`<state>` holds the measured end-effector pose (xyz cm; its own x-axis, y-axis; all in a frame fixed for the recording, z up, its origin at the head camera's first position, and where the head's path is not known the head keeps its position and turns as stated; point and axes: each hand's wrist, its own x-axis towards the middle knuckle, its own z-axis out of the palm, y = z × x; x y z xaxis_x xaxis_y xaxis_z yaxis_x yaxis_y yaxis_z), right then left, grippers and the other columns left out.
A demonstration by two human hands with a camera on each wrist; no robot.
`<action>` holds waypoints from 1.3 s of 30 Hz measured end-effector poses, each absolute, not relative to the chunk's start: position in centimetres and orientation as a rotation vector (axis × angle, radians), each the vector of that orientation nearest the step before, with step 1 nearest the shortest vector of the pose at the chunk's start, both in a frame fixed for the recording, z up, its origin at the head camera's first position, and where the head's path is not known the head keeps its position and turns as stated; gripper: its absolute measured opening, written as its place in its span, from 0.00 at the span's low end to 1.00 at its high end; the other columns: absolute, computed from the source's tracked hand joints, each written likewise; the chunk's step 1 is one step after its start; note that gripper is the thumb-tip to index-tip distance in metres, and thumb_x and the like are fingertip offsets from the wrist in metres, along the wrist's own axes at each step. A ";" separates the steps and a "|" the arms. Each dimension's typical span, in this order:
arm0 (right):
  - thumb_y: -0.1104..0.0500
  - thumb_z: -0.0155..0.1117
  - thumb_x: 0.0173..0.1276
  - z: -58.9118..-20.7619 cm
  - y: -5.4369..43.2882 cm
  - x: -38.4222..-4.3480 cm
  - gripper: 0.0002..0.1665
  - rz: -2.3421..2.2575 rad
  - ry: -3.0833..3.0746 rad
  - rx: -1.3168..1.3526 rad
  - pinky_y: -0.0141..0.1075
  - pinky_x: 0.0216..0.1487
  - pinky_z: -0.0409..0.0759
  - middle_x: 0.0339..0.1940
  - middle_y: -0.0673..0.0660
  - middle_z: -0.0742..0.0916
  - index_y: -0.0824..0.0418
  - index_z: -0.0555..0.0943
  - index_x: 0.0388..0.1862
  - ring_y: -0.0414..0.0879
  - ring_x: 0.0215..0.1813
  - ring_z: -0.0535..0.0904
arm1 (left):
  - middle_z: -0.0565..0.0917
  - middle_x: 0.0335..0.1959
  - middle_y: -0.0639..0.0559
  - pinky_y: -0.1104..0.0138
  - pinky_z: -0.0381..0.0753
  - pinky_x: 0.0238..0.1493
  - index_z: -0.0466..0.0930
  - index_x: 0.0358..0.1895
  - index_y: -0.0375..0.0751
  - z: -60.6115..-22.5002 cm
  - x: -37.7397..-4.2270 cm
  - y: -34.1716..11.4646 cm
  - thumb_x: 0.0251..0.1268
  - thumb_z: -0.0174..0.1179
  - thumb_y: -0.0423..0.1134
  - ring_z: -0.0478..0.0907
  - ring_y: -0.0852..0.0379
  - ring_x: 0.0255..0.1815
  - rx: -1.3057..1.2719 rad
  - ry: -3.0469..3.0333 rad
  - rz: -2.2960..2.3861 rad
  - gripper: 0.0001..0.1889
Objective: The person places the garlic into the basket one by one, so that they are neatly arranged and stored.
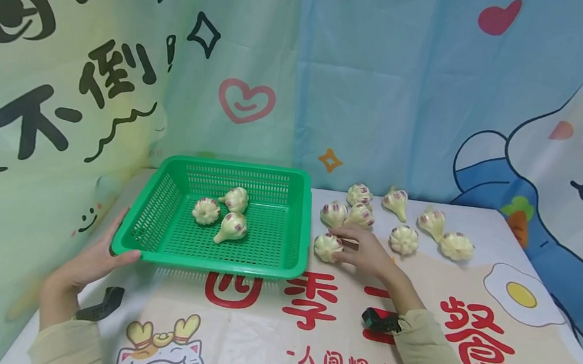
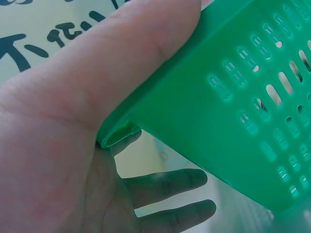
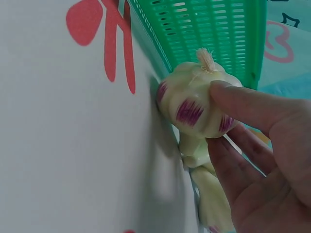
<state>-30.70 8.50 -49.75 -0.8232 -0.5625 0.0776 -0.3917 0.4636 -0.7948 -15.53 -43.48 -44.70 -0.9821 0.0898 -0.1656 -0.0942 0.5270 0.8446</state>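
At the left front corner of the green plastic basket (image 1: 208, 264), my left hand (image 1: 88, 264) holds the rim. In the left wrist view its thumb (image 2: 146, 43) lies along the rim, while the fingers (image 2: 167, 187) reach below it. My right hand (image 1: 366, 252) pinches a garlic bulb (image 1: 327, 247) just right of the basket. Seen from the right wrist, that bulb (image 3: 192, 99) has purple streaks and a short dry stem, with the thumb on one side and fingertips on the other. Three garlic bulbs, one of them (image 1: 232, 227) nearest the front, lie inside the basket.
Several more garlic bulbs (image 1: 404, 240) are spread over the back right of the table, some close behind my right hand. A printed cloth (image 1: 254, 332) covers the tabletop. Behind it hangs a printed curtain (image 1: 366, 83). Dark camera mounts (image 1: 380, 321) sit at both wrists.
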 end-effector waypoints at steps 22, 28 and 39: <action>0.59 0.72 0.57 -50.2 9.1 -29.7 0.34 -1.334 2.533 -0.764 0.47 0.60 0.73 0.61 0.64 0.75 0.66 0.74 0.62 0.61 0.62 0.73 | 0.40 0.74 0.30 0.30 0.49 0.59 0.20 0.73 0.68 -44.7 -15.5 -43.4 0.67 0.56 0.46 0.43 0.31 0.70 -0.003 2.589 1.430 0.50; 0.56 0.73 0.56 -50.8 9.0 -29.9 0.33 -1.312 2.567 -0.773 0.47 0.59 0.74 0.59 0.62 0.77 0.62 0.76 0.61 0.59 0.60 0.76 | 0.40 0.73 0.30 0.30 0.49 0.59 0.19 0.73 0.67 -44.5 -15.4 -43.3 0.67 0.56 0.46 0.43 0.31 0.69 -0.012 2.582 1.432 0.51; 0.54 0.73 0.56 -50.8 9.0 -29.8 0.34 -1.308 2.554 -0.663 0.45 0.57 0.76 0.61 0.60 0.77 0.57 0.76 0.62 0.57 0.59 0.77 | 0.41 0.73 0.30 0.30 0.50 0.59 0.20 0.73 0.66 -44.5 -15.5 -43.4 0.67 0.55 0.45 0.44 0.31 0.69 0.001 2.582 1.443 0.50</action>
